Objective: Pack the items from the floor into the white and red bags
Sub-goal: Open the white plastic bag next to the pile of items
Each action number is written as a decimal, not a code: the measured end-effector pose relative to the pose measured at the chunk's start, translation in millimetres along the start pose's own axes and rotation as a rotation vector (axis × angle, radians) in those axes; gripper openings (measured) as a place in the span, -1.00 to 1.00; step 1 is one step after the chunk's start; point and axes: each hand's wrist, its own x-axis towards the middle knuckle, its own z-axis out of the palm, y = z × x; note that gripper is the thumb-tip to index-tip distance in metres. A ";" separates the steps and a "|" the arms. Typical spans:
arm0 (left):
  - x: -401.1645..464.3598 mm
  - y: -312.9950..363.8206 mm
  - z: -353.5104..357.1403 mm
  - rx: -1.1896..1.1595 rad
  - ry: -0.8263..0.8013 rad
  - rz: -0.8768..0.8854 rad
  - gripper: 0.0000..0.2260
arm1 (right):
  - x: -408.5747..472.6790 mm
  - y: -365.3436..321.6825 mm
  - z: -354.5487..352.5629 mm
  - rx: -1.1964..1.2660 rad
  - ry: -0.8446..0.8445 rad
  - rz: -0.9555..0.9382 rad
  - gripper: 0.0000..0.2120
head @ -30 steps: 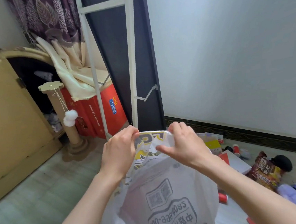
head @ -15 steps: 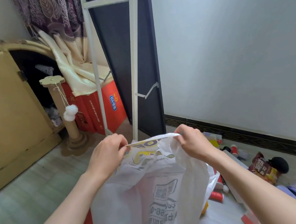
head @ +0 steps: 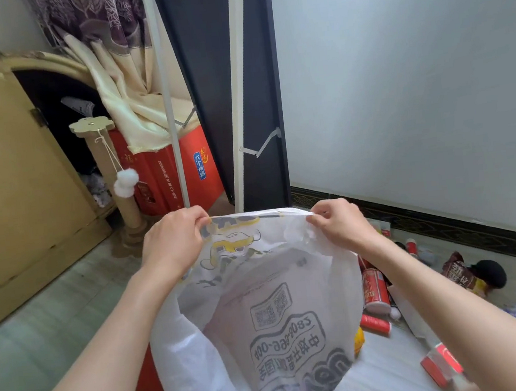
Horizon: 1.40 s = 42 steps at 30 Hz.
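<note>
Right up front, held above the floor, the white bag (head: 262, 314) hangs with its mouth pulled wide, thin see-through plastic with grey and yellow print (reads backwards from inside). Left hand (head: 176, 244) pinches the far rim on one side, right hand (head: 338, 225) on the other. Red cans (head: 374, 291) lie just right of it.

White bag with grey and yellow print, red items on pale floor

White bag (head: 259, 289) pinched at the rim by both hands: translucent white, grey mirrored lettering and QR code, yellow-and-grey graphic just under the left hand (head: 173, 244). Red bag (head: 147, 382) below the left grip, plain red. Right of the right hand (head: 341, 225): red can (head: 374, 291) with white print, brown snack packet (head: 458, 273), black round thing (head: 491, 273). Beyond the grips: red box (head: 166, 175) with blue label, purple leaf-pattern curtain (head: 91, 19).
</note>
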 end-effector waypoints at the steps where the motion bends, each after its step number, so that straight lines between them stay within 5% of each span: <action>1: 1.1 -0.1 -0.1 0.013 -0.018 0.003 -0.83 | 1.0 0.8 0.6 0.017 -0.032 0.020 -0.84; 5: 15.6 -0.1 6.6 0.104 -0.109 0.074 -0.81 | 14.3 6.3 2.4 -0.033 -0.194 0.124 -0.73; 10: 35.4 -8.0 48.5 0.297 -0.023 0.316 -0.89 | 38.4 26.3 27.1 -0.118 -0.303 0.220 -0.74; 14: 23.0 -16.3 100.2 0.381 0.010 0.419 -0.64 | 55.3 58.6 67.2 -0.254 -0.360 0.254 -0.85; 20: -19.1 -35.8 182.8 0.474 -0.213 0.801 -0.74 | 90.9 80.7 111.7 -0.334 -0.195 0.255 -0.71; 22: -18.2 -51.8 203.5 0.541 -0.309 0.768 -0.76 | 100.4 79.3 121.7 -0.422 -0.122 0.183 -0.74; 24: -6.9 -63.6 215.8 0.577 -0.487 0.619 -0.47 | 105.3 78.1 130.7 -0.566 0.026 0.016 -0.75; 28: 12.7 -78.6 237.2 0.527 -0.696 0.481 -0.27 | 93.6 62.6 160.9 -0.561 0.284 -0.659 -0.72; 31: 18.0 -81.8 255.2 0.530 -0.751 0.477 -0.19 | 65.8 54.8 191.9 -0.484 0.052 -0.920 -0.82; 37: 15.7 -124.1 288.3 0.623 -0.756 0.561 -0.13 | 41.5 95.8 224.7 -0.676 -0.762 -0.544 -0.13; 42: 27.3 -165.7 314.4 0.814 -0.699 0.535 -0.09 | 30.4 136.6 236.7 -0.658 -0.971 -0.474 0.05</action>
